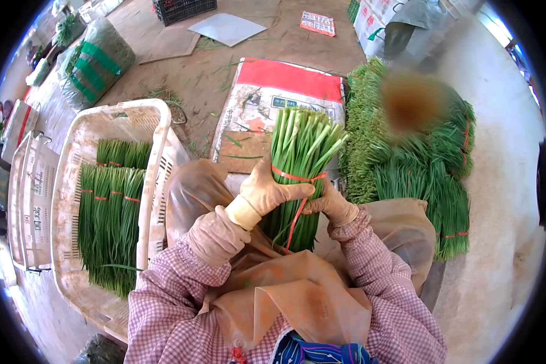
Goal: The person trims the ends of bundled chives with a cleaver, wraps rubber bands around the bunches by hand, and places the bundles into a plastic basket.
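A thick bunch of garlic chives (297,142) stands upright above my lap, pale cut ends up and dark green leaves down. A red tie (294,176) circles its upper part, and a long loose end hangs down the front. My gloved left hand (267,189) is closed round the left side of the bunch, thumb across the front below the tie. My gloved right hand (332,203) grips the right side, close to where the tie crosses; its fingertips are partly hidden.
At left, a white plastic crate (158,151) holds several tied bunches (110,206). A heap of chives (367,127) lies at right. Ahead is a red and white sack (288,82) with a board (246,151) on it. A wrapped bale (97,64) stands back left. A brown blur covers part of the upper right.
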`<state>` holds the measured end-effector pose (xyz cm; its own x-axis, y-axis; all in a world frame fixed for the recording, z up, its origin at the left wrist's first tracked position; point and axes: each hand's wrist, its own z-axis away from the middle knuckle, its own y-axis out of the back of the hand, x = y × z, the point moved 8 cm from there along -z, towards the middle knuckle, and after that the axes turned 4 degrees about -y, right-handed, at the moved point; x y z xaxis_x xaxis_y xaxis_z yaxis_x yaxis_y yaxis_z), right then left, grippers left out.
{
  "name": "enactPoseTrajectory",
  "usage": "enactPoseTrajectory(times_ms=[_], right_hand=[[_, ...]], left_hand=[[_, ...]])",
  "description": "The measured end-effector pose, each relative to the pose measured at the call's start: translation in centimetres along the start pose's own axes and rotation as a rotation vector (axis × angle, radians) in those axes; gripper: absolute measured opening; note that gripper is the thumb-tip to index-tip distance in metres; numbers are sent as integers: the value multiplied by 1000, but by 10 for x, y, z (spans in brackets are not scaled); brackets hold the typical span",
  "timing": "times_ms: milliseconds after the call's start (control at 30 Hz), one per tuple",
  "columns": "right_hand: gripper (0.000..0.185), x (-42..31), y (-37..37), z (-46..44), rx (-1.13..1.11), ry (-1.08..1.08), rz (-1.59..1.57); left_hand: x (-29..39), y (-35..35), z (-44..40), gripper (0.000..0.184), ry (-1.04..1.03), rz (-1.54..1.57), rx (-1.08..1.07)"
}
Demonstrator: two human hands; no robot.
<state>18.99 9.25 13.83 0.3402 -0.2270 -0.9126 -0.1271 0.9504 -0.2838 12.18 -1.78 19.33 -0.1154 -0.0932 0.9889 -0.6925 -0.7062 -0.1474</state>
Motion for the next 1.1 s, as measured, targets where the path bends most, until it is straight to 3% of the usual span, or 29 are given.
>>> enactPoseTrajectory(times_ms=[33, 133, 167, 200, 267, 300, 367, 500, 567, 667, 733, 800, 833, 867, 933, 1000, 1033, 1100], right_hand=[[70, 10, 1, -2, -91, -40, 64], [66, 24, -2, 0, -63, -112, 118], [64, 20, -2, 4, -94, -118, 399], [64, 11, -3, 12, -96, -119, 400], [52, -5, 25, 28, 206, -272, 1365], [52, -13, 26, 31, 203, -273, 1366], [37, -74, 27, 47, 536, 271, 1058], [28, -114, -30, 50, 478, 374, 741], [27, -142, -71, 60, 583, 1032, 1051], [25, -151, -84, 47, 679, 1096, 1289], [24, -155, -87, 37, 700, 1013, 1459], [23, -148, -94, 27, 609, 990, 1785], [14, -151, -91, 22, 565, 913, 1805], [14, -155, -89, 24, 565, 909, 1809], [5, -177, -36, 40, 863, 719, 1104], [8, -191, 8, 65, 782, 888, 372], [14, -194, 13, 77, 889, 937, 438], [15, -180, 4, 77, 853, 864, 494]], left_hand=[[5, 1, 2, 69, -28, -28, 53], [3, 7, 3, 75, -121, -31, 198], [0, 12, 2, 77, -134, -72, 231], [-5, 13, 1, 77, -134, -72, 234], [3, 24, 5, 79, -312, -92, 406], [18, 21, 7, 76, -332, -104, 402], [19, 24, 9, 77, -332, -187, 445], [22, 21, 10, 77, -315, -286, 495], [18, 22, 10, 78, -312, -295, 511], [15, 25, 12, 77, -339, -256, 560], [18, 25, 13, 79, -338, -280, 555], [16, 27, 16, 81, -285, -313, 565], [14, 26, 13, 80, -279, -346, 537], [13, 24, 11, 79, -274, -379, 507], [13, 23, 11, 78, -271, -380, 502], [13, 20, 12, 76, -263, -385, 497], [15, 20, 12, 75, -283, -388, 491], [18, 17, 10, 74, -310, -396, 477]])
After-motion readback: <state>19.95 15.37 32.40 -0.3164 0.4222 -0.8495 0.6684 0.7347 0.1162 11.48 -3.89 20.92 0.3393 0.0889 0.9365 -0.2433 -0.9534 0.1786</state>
